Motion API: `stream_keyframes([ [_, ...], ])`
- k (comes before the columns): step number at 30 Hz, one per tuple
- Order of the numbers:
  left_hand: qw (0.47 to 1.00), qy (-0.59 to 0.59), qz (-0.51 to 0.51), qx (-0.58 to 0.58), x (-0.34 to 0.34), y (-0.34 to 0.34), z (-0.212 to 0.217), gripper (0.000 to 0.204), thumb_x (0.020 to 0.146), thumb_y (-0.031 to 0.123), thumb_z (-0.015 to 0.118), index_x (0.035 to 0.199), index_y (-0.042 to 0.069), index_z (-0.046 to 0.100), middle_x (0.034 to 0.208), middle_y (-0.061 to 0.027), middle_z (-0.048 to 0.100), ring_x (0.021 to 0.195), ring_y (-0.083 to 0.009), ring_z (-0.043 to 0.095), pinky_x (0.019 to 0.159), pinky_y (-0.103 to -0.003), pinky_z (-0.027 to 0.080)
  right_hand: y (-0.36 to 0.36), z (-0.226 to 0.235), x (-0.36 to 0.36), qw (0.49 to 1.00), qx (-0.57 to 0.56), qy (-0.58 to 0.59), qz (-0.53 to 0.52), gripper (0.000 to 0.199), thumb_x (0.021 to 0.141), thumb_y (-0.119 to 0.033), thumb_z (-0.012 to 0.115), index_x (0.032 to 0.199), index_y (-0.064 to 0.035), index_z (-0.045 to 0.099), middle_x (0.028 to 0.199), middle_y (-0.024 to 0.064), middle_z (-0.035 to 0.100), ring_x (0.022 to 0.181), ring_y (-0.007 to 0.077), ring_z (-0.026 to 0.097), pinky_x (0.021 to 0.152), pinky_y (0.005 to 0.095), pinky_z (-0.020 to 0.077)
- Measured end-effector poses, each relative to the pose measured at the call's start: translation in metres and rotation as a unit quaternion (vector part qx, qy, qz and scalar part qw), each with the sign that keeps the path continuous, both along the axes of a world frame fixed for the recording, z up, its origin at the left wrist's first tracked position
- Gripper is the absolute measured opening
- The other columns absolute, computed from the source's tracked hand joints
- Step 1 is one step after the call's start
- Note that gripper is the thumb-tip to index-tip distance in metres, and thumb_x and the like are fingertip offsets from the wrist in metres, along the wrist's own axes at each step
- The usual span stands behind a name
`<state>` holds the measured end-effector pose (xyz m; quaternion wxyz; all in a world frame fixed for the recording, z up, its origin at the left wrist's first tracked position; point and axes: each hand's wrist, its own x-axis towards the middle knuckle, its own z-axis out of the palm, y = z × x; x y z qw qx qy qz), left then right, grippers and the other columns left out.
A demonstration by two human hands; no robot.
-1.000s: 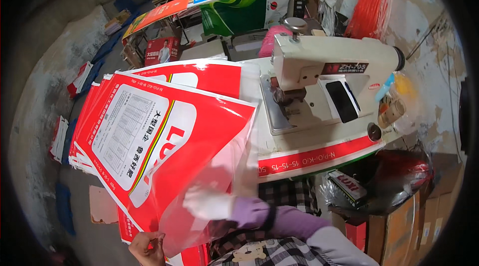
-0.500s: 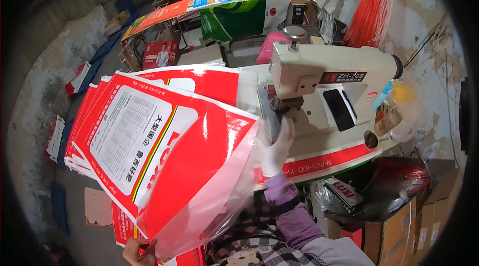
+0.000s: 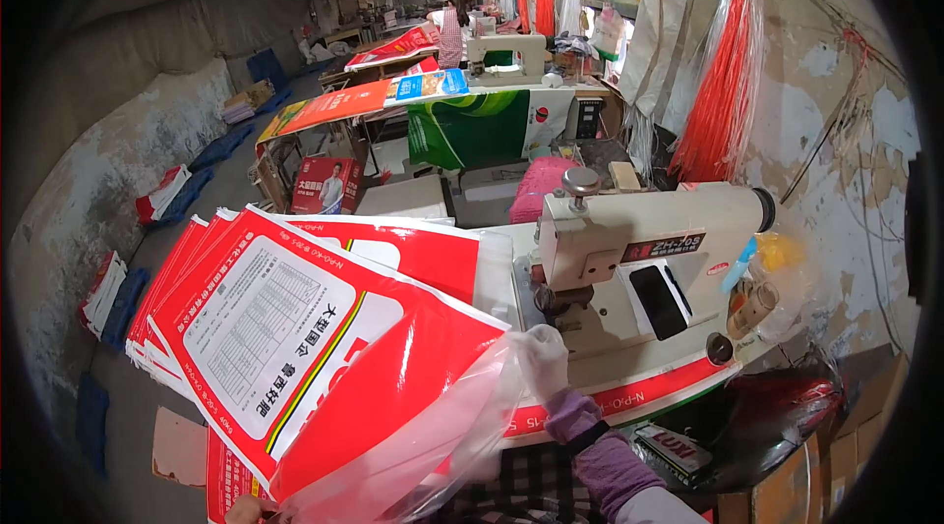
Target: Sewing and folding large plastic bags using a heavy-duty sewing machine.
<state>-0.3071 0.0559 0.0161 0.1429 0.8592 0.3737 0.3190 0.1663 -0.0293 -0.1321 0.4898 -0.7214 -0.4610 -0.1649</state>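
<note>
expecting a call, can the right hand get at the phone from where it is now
Probably yes: the phone lies uncovered to the right of the right hand, and only open machine bed seems to lie between. The hand is at the bag edge, so it may need to let go.

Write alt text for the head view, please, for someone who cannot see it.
A person's right hand is at the clear plastic edge of a red-and-white printed bag, beside a white sewing machine; the left hand, mostly out of frame, is at the bag's near corner. More bags lie beneath; a dark phone lies beside the machine's arm.
</note>
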Motion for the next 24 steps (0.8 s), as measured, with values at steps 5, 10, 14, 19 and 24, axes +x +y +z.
stream_keyframes([
  [5,0.999,-0.021,-0.046,-0.009,-0.001,0.002,0.007,0.013,0.074,-0.005,0.072,0.082,-0.002,0.061,0.071,-0.0079,0.056,0.062,-0.0177,0.053,0.055,-0.028,0.043,0.013,0.018,-0.017,0.989,0.003,-0.149,0.024,0.012,0.076,-0.013,0.066,0.088,-0.0137,0.063,0.089,0.0010,0.057,0.095,0.0207,0.057,0.093,0.0435,0.0411],
  [10,0.993,0.062,-0.086,0.050,-0.014,0.014,0.003,0.018,0.071,0.001,0.075,0.081,0.002,0.060,0.066,-0.0082,0.056,0.056,-0.0183,0.053,0.050,-0.029,0.042,0.023,-0.011,-0.017,0.998,-0.031,0.036,-0.047,0.006,0.077,-0.010,0.064,0.080,-0.0055,0.062,0.079,0.0143,0.062,0.078,0.0337,0.061,0.069,0.0434,0.0479],
  [14,0.975,0.156,-0.139,0.074,-0.023,0.006,-0.010,0.014,0.077,0.008,0.072,0.078,0.004,0.058,0.068,-0.0080,0.058,0.058,-0.0189,0.055,0.051,-0.031,0.043,0.029,-0.020,-0.009,0.990,-0.014,0.138,-0.025,0.008,0.075,-0.012,0.063,0.079,-0.0051,0.064,0.075,0.0157,0.062,0.070,0.0342,0.061,0.062,0.0425,0.0479],
  [19,0.970,0.159,-0.180,0.027,-0.025,-0.021,-0.017,0.015,0.074,0.007,0.073,0.081,0.008,0.060,0.059,-0.0070,0.050,0.051,-0.0249,0.051,0.046,-0.034,0.041,0.016,0.023,-0.002,0.971,-0.183,0.133,-0.079,0.013,0.066,-0.019,0.067,0.077,-0.0126,0.069,0.079,0.0136,0.065,0.076,0.0327,0.063,0.067,0.0419,0.0488],
  [24,0.980,0.162,-0.103,-0.045,-0.041,-0.047,-0.029,0.019,0.080,0.009,0.067,0.099,0.007,0.066,0.073,-0.0121,0.063,0.060,-0.0296,0.059,0.057,-0.037,0.049,0.021,0.077,0.012,0.960,-0.211,-0.184,0.019,0.034,0.064,-0.023,0.069,0.096,-0.0122,0.068,0.112,0.0108,0.061,0.111,0.0266,0.053,0.086,0.0390,0.0435],
])
